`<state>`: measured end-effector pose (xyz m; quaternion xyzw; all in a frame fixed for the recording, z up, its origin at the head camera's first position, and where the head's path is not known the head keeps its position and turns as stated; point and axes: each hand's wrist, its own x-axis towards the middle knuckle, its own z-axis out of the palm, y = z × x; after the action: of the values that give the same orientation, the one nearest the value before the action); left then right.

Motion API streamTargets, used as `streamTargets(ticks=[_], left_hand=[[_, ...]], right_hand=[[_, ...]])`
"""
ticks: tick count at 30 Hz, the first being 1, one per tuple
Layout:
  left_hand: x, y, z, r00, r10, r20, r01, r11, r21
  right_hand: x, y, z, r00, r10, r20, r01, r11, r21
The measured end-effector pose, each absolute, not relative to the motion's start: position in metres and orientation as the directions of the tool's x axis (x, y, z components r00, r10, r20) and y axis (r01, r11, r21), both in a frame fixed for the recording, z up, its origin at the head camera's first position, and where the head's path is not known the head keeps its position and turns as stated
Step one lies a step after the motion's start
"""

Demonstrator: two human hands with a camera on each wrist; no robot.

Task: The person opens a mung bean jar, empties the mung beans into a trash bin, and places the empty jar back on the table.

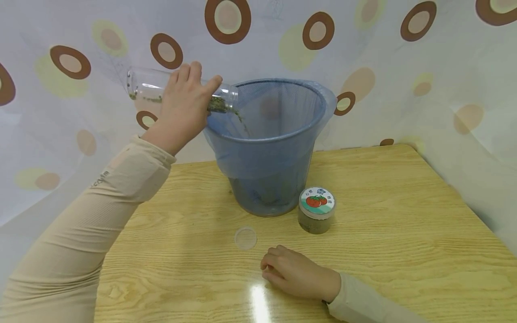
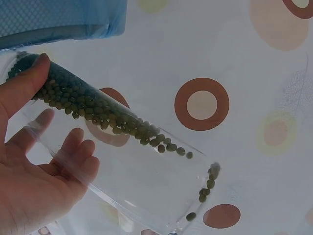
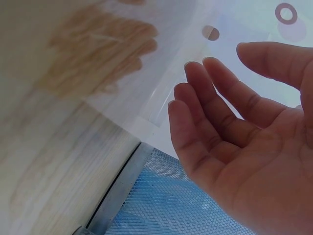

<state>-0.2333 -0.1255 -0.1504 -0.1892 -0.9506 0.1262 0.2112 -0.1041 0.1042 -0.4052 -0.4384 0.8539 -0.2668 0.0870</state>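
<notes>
My left hand (image 1: 185, 103) grips a clear jar (image 1: 147, 80) from above, tipped so its mouth lies over the left rim of a blue mesh wastebasket (image 1: 268, 179). Green beans (image 2: 98, 110), like mung beans, slope along the jar's lower side, and a thin stream of them falls from the mouth into the basket. A few beans cling near the jar's base. The basket is lined with a thin blue plastic bag (image 1: 329, 101) folded over its rim. Low over the table, my right hand (image 1: 296, 273) holds nothing, its fingers loosely curled in the right wrist view.
A round clear lid (image 1: 245, 238) lies flat on the wooden table (image 1: 387, 224), in front of the basket. To the basket's front right stands a squat lidded tub (image 1: 317, 211) with a tomato label. A patterned sheet (image 1: 274, 58) hangs behind the table.
</notes>
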Motion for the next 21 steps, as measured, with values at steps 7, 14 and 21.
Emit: streamTargets(ticks=[7, 14, 21], left_hand=[[-0.2339, -0.1266, -0.1505, -0.846, 0.402, 0.351, 0.298, 0.901, -0.315], [-0.2337, -0.1273, -0.1503, -0.841, 0.404, 0.361, 0.295, 0.9, -0.32], [-0.2333, -0.1281, -0.1504, -0.835, 0.41, 0.367, 0.299, 0.898, -0.324]], right_hand=[[-0.1043, 0.1039, -0.4055, -0.601, -0.795, 0.083, -0.702, 0.476, -0.53], [-0.1038, 0.1038, -0.4046, -0.611, -0.788, 0.075, -0.694, 0.488, -0.529], [-0.1038, 0.1035, -0.404, -0.609, -0.79, 0.069, -0.689, 0.483, -0.541]])
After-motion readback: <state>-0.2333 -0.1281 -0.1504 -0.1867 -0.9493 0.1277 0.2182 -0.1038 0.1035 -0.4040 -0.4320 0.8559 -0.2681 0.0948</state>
